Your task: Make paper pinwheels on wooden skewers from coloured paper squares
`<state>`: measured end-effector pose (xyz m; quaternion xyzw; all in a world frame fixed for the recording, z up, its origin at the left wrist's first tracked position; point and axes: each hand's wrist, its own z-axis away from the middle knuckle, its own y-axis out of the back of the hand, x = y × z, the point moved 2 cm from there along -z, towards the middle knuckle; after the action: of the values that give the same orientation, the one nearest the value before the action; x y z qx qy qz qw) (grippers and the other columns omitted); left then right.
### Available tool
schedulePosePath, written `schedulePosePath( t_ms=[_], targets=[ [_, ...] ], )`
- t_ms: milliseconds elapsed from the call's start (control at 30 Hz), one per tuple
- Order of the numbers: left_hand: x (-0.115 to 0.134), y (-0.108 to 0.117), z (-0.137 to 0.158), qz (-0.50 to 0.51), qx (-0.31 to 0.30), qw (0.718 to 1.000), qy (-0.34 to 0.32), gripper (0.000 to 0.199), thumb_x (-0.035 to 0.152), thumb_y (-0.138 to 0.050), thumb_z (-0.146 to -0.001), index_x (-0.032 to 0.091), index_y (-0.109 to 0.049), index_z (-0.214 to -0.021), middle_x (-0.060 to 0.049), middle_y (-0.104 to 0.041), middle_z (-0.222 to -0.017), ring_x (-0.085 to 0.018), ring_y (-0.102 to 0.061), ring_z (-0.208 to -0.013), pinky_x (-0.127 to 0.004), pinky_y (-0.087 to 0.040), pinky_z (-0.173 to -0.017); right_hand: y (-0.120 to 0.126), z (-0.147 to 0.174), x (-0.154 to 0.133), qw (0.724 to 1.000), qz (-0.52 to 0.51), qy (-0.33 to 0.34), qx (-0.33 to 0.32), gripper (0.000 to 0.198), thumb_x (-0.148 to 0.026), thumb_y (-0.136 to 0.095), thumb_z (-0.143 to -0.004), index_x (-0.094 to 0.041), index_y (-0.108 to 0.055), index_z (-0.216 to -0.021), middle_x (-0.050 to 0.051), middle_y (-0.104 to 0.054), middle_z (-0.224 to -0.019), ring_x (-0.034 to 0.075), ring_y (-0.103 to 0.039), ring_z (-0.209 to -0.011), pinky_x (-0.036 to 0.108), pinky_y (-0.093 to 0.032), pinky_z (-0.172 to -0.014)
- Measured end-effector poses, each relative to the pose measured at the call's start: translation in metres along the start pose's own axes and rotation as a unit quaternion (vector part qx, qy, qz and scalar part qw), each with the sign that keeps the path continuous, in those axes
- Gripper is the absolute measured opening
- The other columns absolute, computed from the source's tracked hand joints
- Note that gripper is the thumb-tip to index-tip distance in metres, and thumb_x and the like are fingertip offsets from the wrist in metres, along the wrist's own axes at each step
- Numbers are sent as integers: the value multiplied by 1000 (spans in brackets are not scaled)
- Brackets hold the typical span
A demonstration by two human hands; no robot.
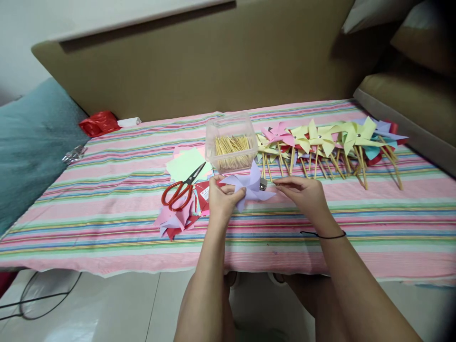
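My left hand (225,195) pinches a lavender paper pinwheel (251,184) between thumb and fingers, with its folded blades spread to the right. Just right of it, my right hand (302,192) has thumb and fingertips pressed together; whatever is between them is too small to name. A small grey and dark object (262,184) lies partly hidden behind the pinwheel. Left of my left hand, red-handled scissors (181,191) rest on sheets of coloured paper (185,164). Beyond the pinwheel stands a clear plastic box (231,124) of short wooden sticks (233,151).
Several finished pinwheels on sticks (322,138) lie in a row at right. Folded paper blades (174,221) are piled near the scissors. A striped cloth (124,228) covers the surface. At far left are a red plastic bag (99,124) and a teal cushion (32,142).
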<state>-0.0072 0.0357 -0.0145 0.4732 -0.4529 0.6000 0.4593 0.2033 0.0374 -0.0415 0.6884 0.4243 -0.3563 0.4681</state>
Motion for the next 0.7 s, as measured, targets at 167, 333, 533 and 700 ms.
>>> schedulePosePath(
  t_ms=[167,333,533,700],
  targets=[
    [1,1,1,0,-2,1000,0,59,20,-74,-53,24,-31,-93,9,-60,-54,-10,-53,-41,-18,-39,-43,0,-1,0,999,-12,35,23,10,-23,-74,-70,-21,-76,-80,7,-72,-90,24,-68,-88,39,-57,-78],
    [-2,0,0,-17,5,1000,-23,55,19,-72,-56,24,-30,-92,9,-60,-54,-9,-52,-40,-17,-39,-43,1,1,-12,996,-71,34,48,6,-23,-75,-70,-24,-75,-76,6,-70,-93,22,-66,-89,36,-57,-75],
    [-1,-6,4,-56,19,996,-64,50,15,-68,-60,25,-29,-89,13,-56,-51,-6,-47,-37,-15,-38,-44,-21,13,-42,990,-138,19,-4,7,-20,-73,-73,-25,-75,-77,0,-73,-76,17,-67,-73,32,-55,-68],
    [2,-12,8,-39,10,997,-65,50,14,-68,-60,25,-29,-89,12,-58,-52,-6,-48,-38,-16,-41,-46,-40,17,-54,996,-91,25,3,5,-19,-73,-73,-22,-73,-76,0,-69,-71,16,-61,-65,30,-48,-60]
  ],
)
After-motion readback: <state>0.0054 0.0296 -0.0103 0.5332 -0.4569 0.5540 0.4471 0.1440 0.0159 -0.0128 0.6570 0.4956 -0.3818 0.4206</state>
